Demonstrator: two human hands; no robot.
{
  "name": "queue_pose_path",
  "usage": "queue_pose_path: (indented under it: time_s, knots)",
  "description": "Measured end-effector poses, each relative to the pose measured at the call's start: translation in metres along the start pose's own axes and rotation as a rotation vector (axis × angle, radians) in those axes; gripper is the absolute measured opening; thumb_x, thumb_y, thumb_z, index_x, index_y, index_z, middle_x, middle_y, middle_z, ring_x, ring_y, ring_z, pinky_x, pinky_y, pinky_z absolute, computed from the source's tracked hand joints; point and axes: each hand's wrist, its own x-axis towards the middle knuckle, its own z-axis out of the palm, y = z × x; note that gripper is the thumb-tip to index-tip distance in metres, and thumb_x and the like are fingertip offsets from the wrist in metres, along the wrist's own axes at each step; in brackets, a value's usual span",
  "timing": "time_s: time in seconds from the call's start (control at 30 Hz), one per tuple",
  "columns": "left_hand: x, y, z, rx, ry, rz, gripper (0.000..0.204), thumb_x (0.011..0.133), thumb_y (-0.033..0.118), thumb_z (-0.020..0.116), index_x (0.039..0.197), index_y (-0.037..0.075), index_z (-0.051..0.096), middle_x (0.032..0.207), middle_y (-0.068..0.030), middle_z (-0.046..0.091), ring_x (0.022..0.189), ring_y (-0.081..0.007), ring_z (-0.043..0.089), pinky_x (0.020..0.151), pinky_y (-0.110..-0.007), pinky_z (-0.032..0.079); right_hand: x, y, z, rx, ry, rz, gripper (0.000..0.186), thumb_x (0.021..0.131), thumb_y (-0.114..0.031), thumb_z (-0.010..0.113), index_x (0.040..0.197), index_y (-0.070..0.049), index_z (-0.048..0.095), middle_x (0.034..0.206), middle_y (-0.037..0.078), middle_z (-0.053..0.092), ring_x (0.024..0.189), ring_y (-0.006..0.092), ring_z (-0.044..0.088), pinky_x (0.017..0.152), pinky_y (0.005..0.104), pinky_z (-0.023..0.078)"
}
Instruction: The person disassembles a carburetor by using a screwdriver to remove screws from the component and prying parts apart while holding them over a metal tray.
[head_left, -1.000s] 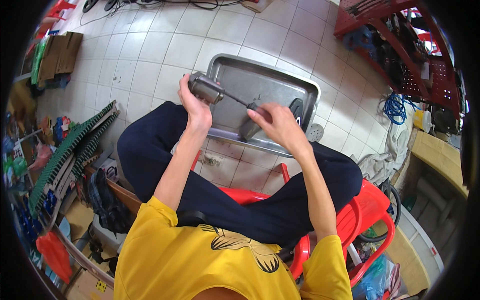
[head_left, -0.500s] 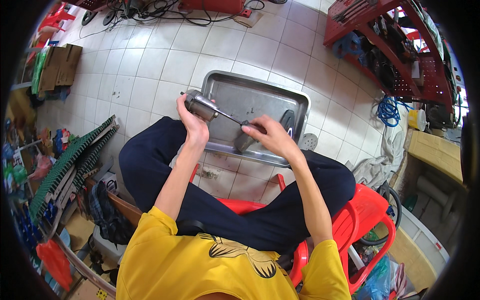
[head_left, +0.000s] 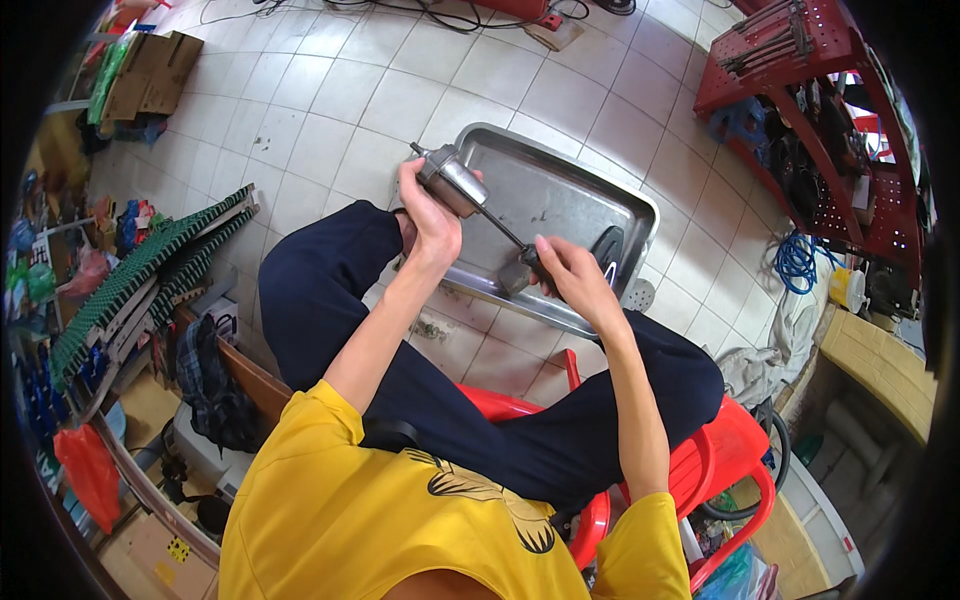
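Observation:
My left hand is closed around a silver-grey, motor-like metal cylinder, held tilted over the left side of the metal tray. A thin spindle sticks out of its far end. In my right hand is a screwdriver, with my fingers wrapped round its dark handle. Its long shaft slants up to the near end of the cylinder; whether the tip sits in a screw is too small to tell. Below the handle, a grey block-like part lies in the tray. A black curved part rests at the tray's right end.
The tray stands on white floor tiles before my knees. A red tool rack rises at the far right, with a blue coiled hose below. A red plastic chair is at my right. Green-black striped boards lean at left.
My view has shifted, so the tray and both hands appear farther right. My right hand has turned slightly on the screwdriver handle and come a little nearer me. My left hand still holds the cylinder.

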Motion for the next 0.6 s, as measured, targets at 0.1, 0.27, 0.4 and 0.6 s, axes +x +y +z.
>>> queue_pose_path:
  time_s: [0.1, 0.27, 0.4, 0.6]
  knots:
    - [-0.004, 0.002, 0.000, -0.005, 0.003, 0.006, 0.050, 0.095, 0.043, 0.051, 0.113, -0.003, 0.060, 0.105, -0.0152, 0.064, 0.092, -0.0354, 0.068, 0.088, -0.048, 0.056, 0.001, 0.005, -0.001, 0.022, 0.038, -0.063, 0.053, 0.107, -0.046, 0.060, 0.107, 0.006, 0.072, 0.088, 0.013, 0.075, 0.078, 0.0180, 0.069, 0.075, 0.0333, 0.054]
    - [-0.008, 0.002, 0.005, -0.034, -0.037, -0.027, 0.048, 0.094, 0.041, 0.051, 0.113, -0.002, 0.060, 0.106, -0.0151, 0.063, 0.096, -0.0353, 0.068, 0.090, -0.048, 0.055, 0.006, 0.016, -0.013, -0.196, 0.069, -0.026, 0.055, 0.097, -0.045, 0.075, 0.123, 0.004, 0.072, 0.101, 0.017, 0.075, 0.089, 0.0256, 0.072, 0.086, 0.0375, 0.055]
    - [-0.009, 0.002, 0.006, -0.039, -0.064, -0.012, 0.046, 0.094, 0.039, 0.052, 0.113, -0.002, 0.060, 0.105, -0.0145, 0.063, 0.096, -0.0357, 0.068, 0.090, -0.048, 0.055, 0.002, 0.006, -0.009, -0.282, 0.115, -0.148, 0.051, 0.096, -0.043, 0.078, 0.116, 0.002, 0.067, 0.096, 0.015, 0.074, 0.089, 0.0218, 0.073, 0.076, 0.0356, 0.055]
    - [-0.009, 0.007, 0.009, -0.021, 0.033, -0.060, 0.052, 0.097, 0.049, 0.057, 0.111, 0.000, 0.061, 0.104, -0.0128, 0.064, 0.094, -0.0317, 0.069, 0.090, -0.046, 0.055, -0.007, -0.025, -0.005, 0.036, -0.024, -0.024, 0.036, 0.102, -0.032, 0.073, 0.119, -0.004, 0.059, 0.078, 0.008, 0.071, 0.071, 0.0156, 0.064, 0.066, 0.0315, 0.051]
